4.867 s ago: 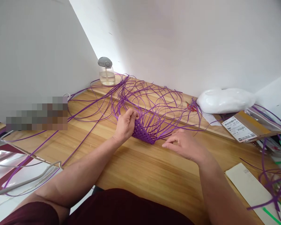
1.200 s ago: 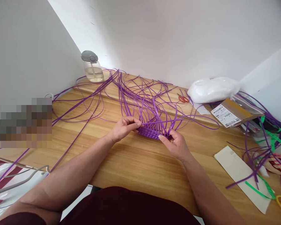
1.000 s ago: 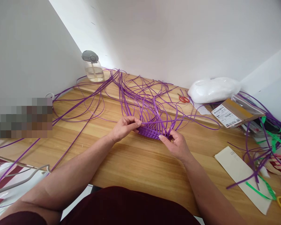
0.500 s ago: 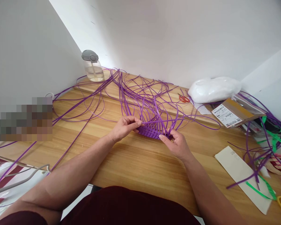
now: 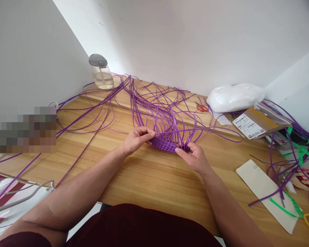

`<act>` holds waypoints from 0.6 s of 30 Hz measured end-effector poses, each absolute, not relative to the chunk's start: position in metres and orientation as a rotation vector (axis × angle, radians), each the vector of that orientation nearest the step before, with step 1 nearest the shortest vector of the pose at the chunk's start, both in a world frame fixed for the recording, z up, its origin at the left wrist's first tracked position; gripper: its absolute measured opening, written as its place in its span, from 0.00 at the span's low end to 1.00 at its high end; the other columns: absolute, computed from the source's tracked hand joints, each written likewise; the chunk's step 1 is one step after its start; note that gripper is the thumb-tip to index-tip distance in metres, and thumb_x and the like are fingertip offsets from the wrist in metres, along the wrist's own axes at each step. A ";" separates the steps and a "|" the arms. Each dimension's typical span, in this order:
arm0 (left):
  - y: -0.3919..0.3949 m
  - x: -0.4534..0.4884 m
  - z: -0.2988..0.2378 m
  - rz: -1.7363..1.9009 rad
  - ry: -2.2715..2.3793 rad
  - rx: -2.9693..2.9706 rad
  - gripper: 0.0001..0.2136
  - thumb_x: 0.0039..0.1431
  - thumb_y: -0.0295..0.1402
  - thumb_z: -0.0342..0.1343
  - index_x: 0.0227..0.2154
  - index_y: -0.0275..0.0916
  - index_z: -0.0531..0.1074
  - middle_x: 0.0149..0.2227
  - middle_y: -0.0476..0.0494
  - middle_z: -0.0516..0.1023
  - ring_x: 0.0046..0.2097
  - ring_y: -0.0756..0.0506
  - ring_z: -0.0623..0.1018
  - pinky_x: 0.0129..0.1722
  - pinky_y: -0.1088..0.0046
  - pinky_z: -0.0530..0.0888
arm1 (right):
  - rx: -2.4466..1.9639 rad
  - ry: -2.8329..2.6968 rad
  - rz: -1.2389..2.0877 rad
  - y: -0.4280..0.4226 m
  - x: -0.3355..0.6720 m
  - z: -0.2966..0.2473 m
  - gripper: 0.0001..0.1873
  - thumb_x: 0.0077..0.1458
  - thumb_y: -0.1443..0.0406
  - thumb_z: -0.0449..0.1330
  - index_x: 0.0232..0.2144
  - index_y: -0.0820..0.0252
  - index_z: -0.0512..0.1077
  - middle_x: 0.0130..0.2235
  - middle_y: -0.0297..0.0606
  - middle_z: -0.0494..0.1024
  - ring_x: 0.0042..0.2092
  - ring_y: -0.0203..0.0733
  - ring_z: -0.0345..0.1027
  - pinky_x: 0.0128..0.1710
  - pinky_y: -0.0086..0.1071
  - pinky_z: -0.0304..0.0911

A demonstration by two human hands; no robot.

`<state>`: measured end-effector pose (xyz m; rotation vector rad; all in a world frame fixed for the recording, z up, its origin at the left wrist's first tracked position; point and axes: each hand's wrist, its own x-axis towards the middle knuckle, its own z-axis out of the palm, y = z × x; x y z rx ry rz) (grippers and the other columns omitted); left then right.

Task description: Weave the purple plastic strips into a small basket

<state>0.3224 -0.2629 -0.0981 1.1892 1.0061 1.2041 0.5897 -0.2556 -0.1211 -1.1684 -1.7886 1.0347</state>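
A small purple woven mat (image 5: pixel 165 144) lies flat on the wooden table (image 5: pixel 149 178), with many long purple strips (image 5: pixel 154 103) fanning up and back from it. My left hand (image 5: pixel 135 139) pinches the mat's left edge, fingers closed on it. At the mat's right corner my right hand (image 5: pixel 193 157) grips the weave and the strips rising there, fingers curled. Both forearms reach in from the near edge.
A clear water bottle (image 5: pixel 101 72) with a grey lid stands at the back left. Red scissors (image 5: pixel 202 108), a white plastic bag (image 5: pixel 234 97) and a labelled parcel (image 5: pixel 249 125) sit at the back right. A pale envelope (image 5: pixel 265 192) and green and purple strip scraps (image 5: pixel 293 161) lie right.
Since the earliest frame the mat has been laid flat and my right hand has taken hold of its right corner. Over the last second almost nothing has moved.
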 end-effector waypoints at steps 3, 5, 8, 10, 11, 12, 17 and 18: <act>-0.263 0.322 -0.098 1.207 1.020 1.191 0.17 0.50 0.46 0.67 0.30 0.35 0.78 0.34 0.42 0.81 0.34 0.48 0.76 0.32 0.74 0.76 | -1.143 -1.739 1.106 -0.256 0.589 -0.117 0.17 0.52 0.52 0.67 0.35 0.59 0.74 0.34 0.37 0.75 0.34 0.38 0.68 0.37 0.31 0.67; -0.262 0.322 -0.098 1.209 1.026 1.191 0.17 0.49 0.46 0.67 0.30 0.35 0.78 0.34 0.42 0.81 0.34 0.48 0.76 0.32 0.74 0.76 | -1.116 -1.699 1.164 -0.256 0.588 -0.112 0.18 0.51 0.51 0.67 0.34 0.59 0.74 0.34 0.38 0.75 0.34 0.38 0.68 0.37 0.32 0.67; -0.262 0.323 -0.099 1.216 1.018 1.180 0.17 0.49 0.46 0.68 0.30 0.35 0.78 0.34 0.42 0.81 0.33 0.49 0.76 0.31 0.75 0.76 | -1.088 -1.628 1.232 -0.256 0.588 -0.109 0.19 0.50 0.50 0.68 0.35 0.59 0.75 0.34 0.38 0.75 0.33 0.37 0.67 0.35 0.31 0.67; -0.262 0.323 -0.099 1.227 1.005 1.166 0.16 0.49 0.45 0.68 0.29 0.35 0.78 0.35 0.42 0.81 0.33 0.49 0.76 0.31 0.76 0.76 | -1.083 -1.580 1.265 -0.255 0.589 -0.109 0.19 0.51 0.50 0.68 0.36 0.58 0.76 0.34 0.38 0.75 0.33 0.37 0.66 0.33 0.30 0.66; -0.262 0.323 -0.099 1.233 1.001 1.159 0.16 0.49 0.45 0.68 0.29 0.35 0.78 0.34 0.42 0.81 0.33 0.49 0.76 0.30 0.76 0.76 | -1.086 -1.560 1.275 -0.255 0.590 -0.110 0.19 0.51 0.50 0.67 0.37 0.58 0.76 0.34 0.38 0.75 0.33 0.37 0.66 0.33 0.30 0.66; -0.262 0.323 -0.099 1.238 1.001 1.156 0.16 0.49 0.45 0.69 0.29 0.35 0.78 0.34 0.42 0.82 0.33 0.49 0.76 0.30 0.76 0.76 | -1.088 -1.548 1.283 -0.254 0.590 -0.111 0.19 0.51 0.50 0.68 0.37 0.58 0.76 0.34 0.38 0.75 0.33 0.37 0.66 0.32 0.30 0.66; -0.261 0.322 -0.100 1.251 1.011 1.143 0.17 0.48 0.46 0.69 0.29 0.34 0.78 0.35 0.41 0.82 0.33 0.48 0.76 0.30 0.76 0.76 | -1.086 -1.543 1.305 -0.254 0.592 -0.113 0.20 0.49 0.50 0.69 0.38 0.58 0.76 0.35 0.37 0.76 0.32 0.37 0.66 0.33 0.31 0.67; -0.261 0.322 -0.099 1.250 1.012 1.139 0.18 0.48 0.46 0.69 0.29 0.34 0.78 0.35 0.41 0.82 0.34 0.48 0.76 0.29 0.75 0.76 | -1.085 -1.536 1.307 -0.254 0.593 -0.113 0.20 0.50 0.50 0.68 0.38 0.58 0.76 0.35 0.37 0.76 0.32 0.37 0.66 0.33 0.31 0.67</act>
